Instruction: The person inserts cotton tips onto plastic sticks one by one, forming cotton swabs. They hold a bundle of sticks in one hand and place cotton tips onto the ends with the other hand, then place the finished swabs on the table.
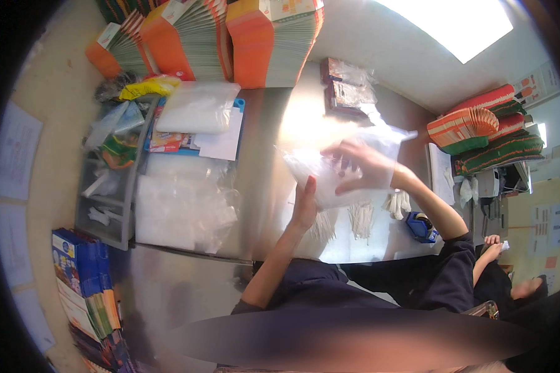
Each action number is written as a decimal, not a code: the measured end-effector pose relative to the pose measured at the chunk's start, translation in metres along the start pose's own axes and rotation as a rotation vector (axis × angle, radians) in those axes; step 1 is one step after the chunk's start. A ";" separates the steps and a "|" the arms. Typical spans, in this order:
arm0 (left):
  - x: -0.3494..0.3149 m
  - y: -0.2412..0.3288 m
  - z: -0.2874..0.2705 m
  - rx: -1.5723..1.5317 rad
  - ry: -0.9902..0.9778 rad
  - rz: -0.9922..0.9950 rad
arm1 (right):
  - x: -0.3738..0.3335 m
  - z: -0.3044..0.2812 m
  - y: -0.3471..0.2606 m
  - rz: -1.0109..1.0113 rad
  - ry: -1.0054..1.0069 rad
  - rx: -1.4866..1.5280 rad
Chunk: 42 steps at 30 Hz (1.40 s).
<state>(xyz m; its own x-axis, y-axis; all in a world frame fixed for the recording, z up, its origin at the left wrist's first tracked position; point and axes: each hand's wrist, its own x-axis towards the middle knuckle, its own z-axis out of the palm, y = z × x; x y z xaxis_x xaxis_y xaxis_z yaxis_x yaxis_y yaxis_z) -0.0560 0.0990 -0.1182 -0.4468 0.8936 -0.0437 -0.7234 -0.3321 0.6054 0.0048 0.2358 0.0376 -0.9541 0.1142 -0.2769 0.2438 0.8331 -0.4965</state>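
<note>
Clear plastic bag (pixel 348 165) is hanging above the middle of the steel table (pixel 264 124), both hands working on it. Going left to right: grey plastic organizer tray (pixel 106 199) is sitting at the table's left edge with small packets in it, blue and orange cartons (pixel 84 280) standing on the floor below it. Just beside the tray, stack of clear plastic sheets (pixel 183 202) is lying flat, with a white padded pack (pixel 196 107) and paper behind it. Orange-edged stacks of flat cartons (pixel 270 37) are leaning along the far edge. Left hand (pixel 305 202) is reaching up from below, fingers pressed together and flat against the bag's lower left side, thumb hidden so grip unclear. Right hand (pixel 358 165) is lying over the bag's upper part, fingers curled and pinching the plastic; motion blur is hiding detail. Under the bag, bundles of white sticks (pixel 361 217) are lying on the table. Blue tape dispenser (pixel 422 227) is sitting just right of them, near the right forearm. Red-and-green fanned cartons (pixel 485 127) are piling up far right.
</note>
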 end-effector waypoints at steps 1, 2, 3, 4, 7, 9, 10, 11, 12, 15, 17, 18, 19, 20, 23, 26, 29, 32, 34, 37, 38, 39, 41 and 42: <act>0.000 -0.003 0.002 0.063 0.019 0.048 | 0.000 0.005 0.000 -0.004 -0.068 -0.039; 0.000 -0.005 0.003 0.123 0.013 0.112 | -0.001 0.009 0.000 0.012 -0.015 -0.046; 0.002 -0.006 0.002 0.070 0.005 0.071 | -0.001 0.012 0.001 0.064 0.000 -0.052; 0.004 -0.008 0.001 0.014 -0.030 0.049 | 0.000 0.015 0.003 0.121 0.011 -0.070; 0.009 -0.015 0.000 -0.081 -0.040 0.036 | 0.005 0.021 0.010 0.159 -0.070 -0.003; 0.014 -0.017 -0.003 -0.117 -0.001 0.028 | 0.011 0.023 0.017 0.162 -0.060 0.102; 0.016 -0.019 -0.005 -0.140 0.030 0.010 | 0.015 0.023 0.021 0.161 -0.018 0.182; 0.018 -0.020 -0.006 -0.173 0.057 -0.003 | 0.018 0.022 0.024 0.228 0.011 0.245; 0.021 -0.021 -0.008 -0.162 0.073 -0.019 | 0.021 0.022 0.028 0.154 0.033 0.239; 0.032 -0.024 -0.015 -0.140 0.111 -0.030 | 0.032 0.017 0.037 0.177 -0.015 0.137; 0.040 -0.028 -0.021 -0.118 0.138 -0.018 | 0.041 0.012 0.043 0.219 -0.121 0.027; 0.043 -0.029 -0.025 -0.152 0.157 -0.046 | 0.046 0.010 0.045 0.323 -0.144 0.237; 0.048 -0.030 -0.029 -0.187 0.160 -0.064 | 0.050 0.009 0.046 0.378 -0.122 0.439; 0.054 -0.031 -0.034 -0.222 0.156 -0.078 | 0.055 0.007 0.048 0.509 -0.115 0.609; 0.069 -0.034 -0.044 -0.295 0.198 -0.172 | 0.068 0.000 0.055 0.447 -0.126 0.450; 0.074 -0.038 -0.050 -0.296 0.195 -0.094 | 0.087 0.003 0.064 0.305 -0.180 0.278; 0.080 -0.037 -0.057 -0.303 0.214 -0.115 | 0.102 0.007 0.075 0.414 -0.248 0.145; 0.086 -0.034 -0.061 -0.408 0.175 -0.084 | 0.109 0.012 0.085 0.359 -0.206 0.465; 0.090 -0.032 -0.062 -0.451 0.175 -0.071 | 0.113 0.016 0.089 0.401 -0.171 0.793; 0.092 -0.027 -0.061 -0.400 0.168 -0.050 | 0.116 0.020 0.090 0.546 0.041 0.875; 0.092 -0.025 -0.061 -0.379 0.144 -0.021 | 0.116 0.020 0.090 0.529 0.042 0.872; 0.092 -0.024 -0.062 -0.347 0.164 -0.047 | 0.117 0.019 0.089 0.510 0.041 0.871; 0.093 -0.021 -0.065 -0.312 0.159 -0.057 | 0.117 0.016 0.087 0.531 0.047 0.813; 0.094 -0.020 -0.066 -0.300 0.195 -0.059 | 0.117 0.013 0.087 0.572 0.054 0.756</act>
<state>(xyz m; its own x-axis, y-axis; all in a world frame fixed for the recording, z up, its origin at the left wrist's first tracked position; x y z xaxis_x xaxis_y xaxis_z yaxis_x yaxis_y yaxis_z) -0.1187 0.1700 -0.1872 -0.4705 0.8492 -0.2397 -0.8604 -0.3812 0.3384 -0.0836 0.3146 -0.0485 -0.6570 0.4370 -0.6143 0.7068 0.0737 -0.7035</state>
